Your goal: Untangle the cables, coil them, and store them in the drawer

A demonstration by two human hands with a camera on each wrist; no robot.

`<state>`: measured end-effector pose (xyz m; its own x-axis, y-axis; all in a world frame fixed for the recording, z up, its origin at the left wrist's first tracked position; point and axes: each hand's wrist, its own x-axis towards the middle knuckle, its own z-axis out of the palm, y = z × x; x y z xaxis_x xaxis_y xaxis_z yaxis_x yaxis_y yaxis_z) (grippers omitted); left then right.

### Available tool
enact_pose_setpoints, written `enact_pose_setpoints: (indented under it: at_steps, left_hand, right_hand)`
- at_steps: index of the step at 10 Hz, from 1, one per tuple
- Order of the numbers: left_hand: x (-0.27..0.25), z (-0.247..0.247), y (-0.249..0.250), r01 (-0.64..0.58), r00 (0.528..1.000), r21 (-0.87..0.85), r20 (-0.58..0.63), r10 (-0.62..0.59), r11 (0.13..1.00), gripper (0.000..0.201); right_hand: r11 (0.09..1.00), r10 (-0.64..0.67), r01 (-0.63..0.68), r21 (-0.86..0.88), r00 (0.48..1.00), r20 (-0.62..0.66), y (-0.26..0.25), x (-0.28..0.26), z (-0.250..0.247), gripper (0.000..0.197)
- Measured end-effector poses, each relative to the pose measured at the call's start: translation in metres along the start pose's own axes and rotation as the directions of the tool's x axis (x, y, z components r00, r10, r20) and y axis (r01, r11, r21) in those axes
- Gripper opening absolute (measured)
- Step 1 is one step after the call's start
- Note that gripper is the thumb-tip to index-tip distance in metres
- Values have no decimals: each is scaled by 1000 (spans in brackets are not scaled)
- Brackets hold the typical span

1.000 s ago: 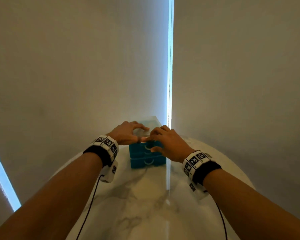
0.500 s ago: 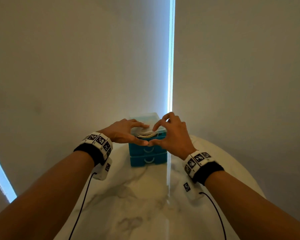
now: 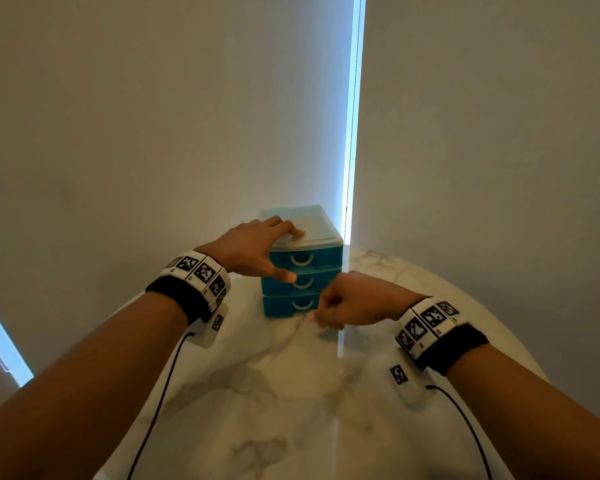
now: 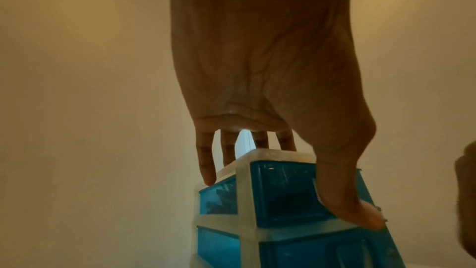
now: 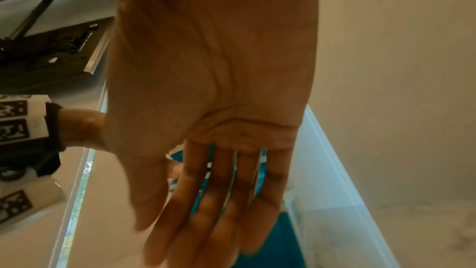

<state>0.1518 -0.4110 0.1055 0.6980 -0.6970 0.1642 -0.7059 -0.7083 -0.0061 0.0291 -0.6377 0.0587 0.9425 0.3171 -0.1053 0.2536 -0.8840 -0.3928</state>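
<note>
My left hand (image 3: 253,247) lies spread on top of the little blue drawer box (image 3: 302,268), fingers flat on the lid and thumb on the front, I think to keep it from sliding. My right hand (image 3: 347,301) hangs in front of the lowest drawer with loose fingers, holding nothing. All 3 drawers look closed. I see no cables on the white table (image 3: 291,393); maybe they are inside.

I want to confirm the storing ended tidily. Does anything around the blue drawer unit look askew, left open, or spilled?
Nothing stands out. The drawer unit stands upright on the marble table, all three drawers pushed in. The left hand rests on its top; no cable shows outside.
</note>
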Motion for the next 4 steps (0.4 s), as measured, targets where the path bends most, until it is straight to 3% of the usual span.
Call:
enact_pose_setpoints:
  at_steps: [1, 2, 3, 4]
  left_hand:
    - [3, 3, -8, -20, 999, 38, -38, 22, 999, 94]
    - [13, 9, -12, 1, 997, 66, -75, 4, 998, 95]
    - [24, 19, -9, 53, 991, 96, -124, -41, 994, 97]
    - [24, 39, -11, 127, 977, 149, -187, -98, 981, 110]
  right_hand:
    - [995, 46, -75, 62, 923, 381, -14, 27, 1, 38]
    - [983, 130, -152, 105, 973, 190, -8, 64, 5, 33]
    - [992, 126, -126, 3, 991, 36, 2, 76, 14, 29]
    - [997, 75, -72, -40, 994, 85, -8, 56, 18, 35]
